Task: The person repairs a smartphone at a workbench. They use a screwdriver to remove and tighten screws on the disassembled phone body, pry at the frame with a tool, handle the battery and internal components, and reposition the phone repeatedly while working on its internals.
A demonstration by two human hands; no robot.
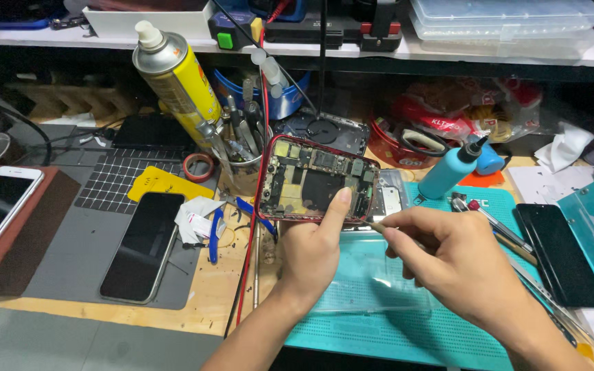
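While my left hand (311, 251) props the opened phone (316, 180) upright at frame centre (board facing me), my right hand (448, 257) pinches a thin tool (378, 227) near its lower edge.

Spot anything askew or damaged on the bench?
Nothing looks damaged. The opened phone is held tilted up by the left hand; the right hand holds a thin tool at its lower edge. The yellow spray can leans at an angle.
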